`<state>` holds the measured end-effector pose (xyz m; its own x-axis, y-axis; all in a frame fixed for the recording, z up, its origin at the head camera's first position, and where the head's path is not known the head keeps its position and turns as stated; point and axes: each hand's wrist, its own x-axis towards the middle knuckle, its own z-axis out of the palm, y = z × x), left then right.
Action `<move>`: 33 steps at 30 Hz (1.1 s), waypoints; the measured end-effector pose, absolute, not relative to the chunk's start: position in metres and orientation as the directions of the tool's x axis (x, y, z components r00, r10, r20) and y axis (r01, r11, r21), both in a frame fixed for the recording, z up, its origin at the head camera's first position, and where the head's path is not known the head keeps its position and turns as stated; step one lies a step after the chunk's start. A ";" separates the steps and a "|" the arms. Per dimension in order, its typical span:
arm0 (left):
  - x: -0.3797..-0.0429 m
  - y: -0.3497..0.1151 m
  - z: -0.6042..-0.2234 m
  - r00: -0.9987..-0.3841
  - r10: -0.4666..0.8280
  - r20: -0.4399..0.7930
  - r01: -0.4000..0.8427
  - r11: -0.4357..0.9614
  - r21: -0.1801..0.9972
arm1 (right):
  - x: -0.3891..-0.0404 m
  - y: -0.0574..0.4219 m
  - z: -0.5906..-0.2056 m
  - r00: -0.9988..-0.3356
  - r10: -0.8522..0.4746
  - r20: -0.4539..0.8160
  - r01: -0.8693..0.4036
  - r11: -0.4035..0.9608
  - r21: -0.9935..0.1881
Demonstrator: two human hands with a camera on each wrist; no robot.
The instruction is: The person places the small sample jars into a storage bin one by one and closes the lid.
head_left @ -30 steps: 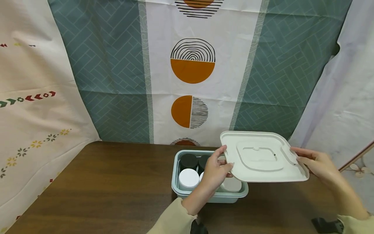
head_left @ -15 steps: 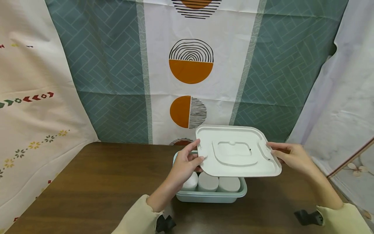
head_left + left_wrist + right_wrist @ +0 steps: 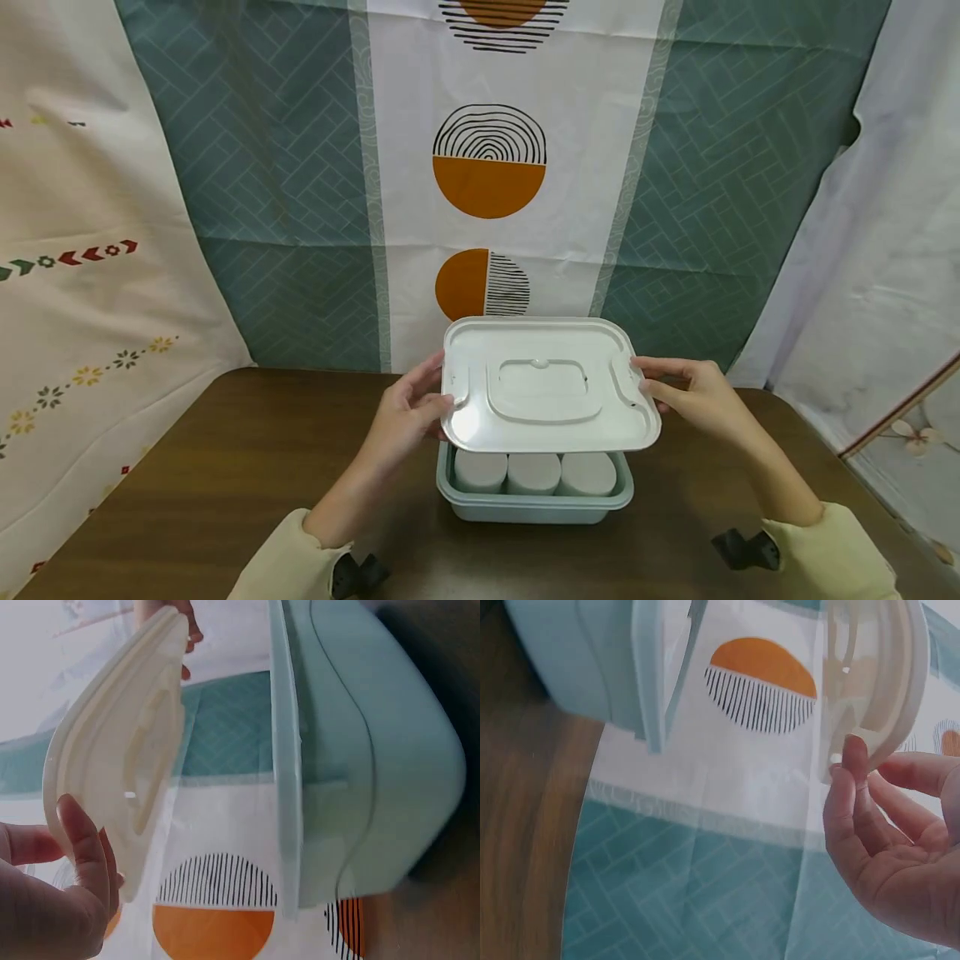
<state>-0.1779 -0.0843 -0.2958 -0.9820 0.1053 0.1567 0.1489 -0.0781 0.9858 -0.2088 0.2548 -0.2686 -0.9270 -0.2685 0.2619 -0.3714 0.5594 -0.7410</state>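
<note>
A white rectangular lid (image 3: pixel 540 392) with rounded corners is held up by its two short sides. My left hand (image 3: pixel 405 407) pinches its left edge, thumb on top and fingers beneath. At the opposite edge my right hand (image 3: pixel 693 396) grips it the same way. Below the lid stands a pale blue-green plastic box (image 3: pixel 534 510), with white round-topped containers (image 3: pixel 588 473) along its front; the lid hides the back of the box. Both wrist views show a gap between the lid (image 3: pixel 112 750) and the box's rim (image 3: pixel 651 682).
The box stands on a dark brown wooden table (image 3: pixel 300 450). Behind it hangs a teal and white cloth (image 3: pixel 487 192) with orange circles. A cream patterned cloth (image 3: pixel 105 292) is on the left, and a white one (image 3: pixel 862 292) on the right.
Both hands have carried the lid leftward, from right of the box to over it. It now covers the dark containers at the back, which showed a second ago.
</note>
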 end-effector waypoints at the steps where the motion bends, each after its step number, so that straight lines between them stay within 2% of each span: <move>1: -0.178 -0.087 -0.296 -0.983 0.091 0.157 0.149 -0.085 0.985 | -0.209 0.253 -0.269 -0.926 -0.266 0.267 -0.373 0.545 -0.750; 10: -0.178 -0.099 -0.305 -0.976 -0.056 0.210 0.213 -0.048 0.976 | -0.206 0.240 -0.270 -0.958 -0.160 0.238 -0.283 0.394 -0.875; 13: -0.180 -0.100 -0.307 -0.968 -0.093 0.231 0.237 -0.050 0.970 | -0.203 0.238 -0.270 -0.963 -0.116 0.243 -0.269 0.381 -0.884; 17: -0.181 -0.101 -0.307 -0.962 -0.112 0.251 0.255 -0.027 0.966 | -0.200 0.235 -0.269 -0.950 -0.065 0.306 -0.305 0.409 -0.860; 22: -0.179 -0.103 -0.303 -0.961 -0.140 0.240 0.239 0.023 0.971 | -0.195 0.233 -0.269 -0.902 -0.041 0.429 -0.406 0.419 -0.812; 28: -0.177 -0.103 -0.298 -0.979 -0.114 0.167 0.184 -0.168 0.968 | -0.194 0.232 -0.275 -0.829 -0.031 0.558 -0.515 0.429 -0.742; 33: -0.178 -0.106 -0.298 -0.991 -0.097 0.093 0.118 -0.297 0.947 | -0.195 0.233 -0.281 -0.782 -0.035 0.622 -0.585 0.382 -0.715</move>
